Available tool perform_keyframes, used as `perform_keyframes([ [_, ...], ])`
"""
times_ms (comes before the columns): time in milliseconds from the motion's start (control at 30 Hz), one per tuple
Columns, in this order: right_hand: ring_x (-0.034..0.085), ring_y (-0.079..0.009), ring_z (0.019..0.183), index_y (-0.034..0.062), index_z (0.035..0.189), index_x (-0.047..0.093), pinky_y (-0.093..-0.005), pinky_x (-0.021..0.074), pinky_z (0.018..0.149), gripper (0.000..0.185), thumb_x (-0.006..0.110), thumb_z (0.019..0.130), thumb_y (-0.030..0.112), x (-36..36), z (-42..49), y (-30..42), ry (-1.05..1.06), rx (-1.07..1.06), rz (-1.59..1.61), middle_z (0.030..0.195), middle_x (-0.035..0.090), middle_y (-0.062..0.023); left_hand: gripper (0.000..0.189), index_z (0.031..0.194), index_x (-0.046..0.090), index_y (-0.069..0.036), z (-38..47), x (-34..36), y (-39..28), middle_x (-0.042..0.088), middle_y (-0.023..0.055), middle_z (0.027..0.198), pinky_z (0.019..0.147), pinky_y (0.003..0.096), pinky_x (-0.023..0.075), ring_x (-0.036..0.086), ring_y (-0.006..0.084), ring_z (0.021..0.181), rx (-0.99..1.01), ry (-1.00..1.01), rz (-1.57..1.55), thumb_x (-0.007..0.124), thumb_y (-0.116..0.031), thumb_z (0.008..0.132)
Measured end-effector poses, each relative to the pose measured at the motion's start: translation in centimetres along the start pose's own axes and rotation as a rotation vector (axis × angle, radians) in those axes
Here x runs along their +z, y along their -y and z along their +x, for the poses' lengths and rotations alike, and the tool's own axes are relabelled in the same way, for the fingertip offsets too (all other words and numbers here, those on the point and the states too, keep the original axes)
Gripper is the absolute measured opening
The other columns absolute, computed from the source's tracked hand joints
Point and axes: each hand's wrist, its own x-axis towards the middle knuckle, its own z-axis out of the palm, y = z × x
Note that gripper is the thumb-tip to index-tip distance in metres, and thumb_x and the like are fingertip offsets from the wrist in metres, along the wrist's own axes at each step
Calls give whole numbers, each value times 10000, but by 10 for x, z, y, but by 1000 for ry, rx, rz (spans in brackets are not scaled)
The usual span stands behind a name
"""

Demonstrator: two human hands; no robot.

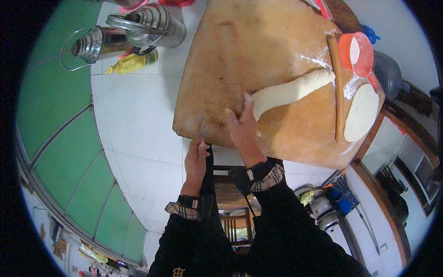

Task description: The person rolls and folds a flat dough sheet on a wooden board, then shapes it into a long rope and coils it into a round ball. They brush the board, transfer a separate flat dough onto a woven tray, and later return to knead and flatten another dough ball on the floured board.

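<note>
A long strip of pale dough [287,92] lies across the wooden board [221,59]. My right hand [243,130] is over the board at the strip's near left end, its thumb and forefinger spread with nothing between them. That hand's side touches or overlaps the dough, and part of the strip's end is hidden behind it. At the board's front left edge is my left hand [196,159], fingers bent together; whether they touch the edge is unclear. Right of the strip lie a wooden rolling pin [337,97] and a flat oval piece of dough [362,112].
A red plastic scoop [367,55] with white powder sits beside the rolling pin. Metal vacuum flasks [174,29] and a yellow bottle [133,63] stand at the far left on the white tiled surface [138,114]. Behind the board's right corner is a large clear plastic bottle [387,74].
</note>
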Motion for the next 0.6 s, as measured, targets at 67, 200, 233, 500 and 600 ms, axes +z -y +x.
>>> perform_keyframes([
  [67,558,-415,1166,35,1388,353,-452,436,974,609,657,891,213,-2,-30,-6,19,91,-94,1186,579,-289,310,1187,550,-32,-3,-5,3,641,68,951,727,299,523,613,137,791,-27,-32,5,455,-292,1049],
  [200,591,-464,1087,68,1394,350,-481,490,876,590,642,900,208,17,-92,-12,519,120,-226,1134,587,-312,375,1192,543,-18,-6,-20,3,625,80,1011,727,323,533,612,159,800,-49,-261,-108,414,-344,1057],
  [233,587,-463,1098,75,1392,361,-480,491,878,588,647,897,211,14,-102,-15,679,180,-176,1137,585,-314,438,1201,538,-20,-9,-23,1,632,96,1013,734,324,531,620,163,790,1,-331,-125,380,-402,1057],
  [500,613,-162,684,83,1356,417,-277,507,576,506,651,914,163,-117,-113,-57,116,93,91,937,621,-87,446,1226,516,-38,-9,0,-23,650,111,1018,760,318,519,637,167,759,7,-250,-69,371,-422,1054],
  [600,550,-99,579,62,1276,473,-230,455,497,412,650,921,170,-167,-126,-81,-30,323,414,804,593,-34,431,1236,502,-47,-8,24,-30,643,111,1050,770,315,513,639,164,766,-30,-209,-104,368,-415,1056],
])
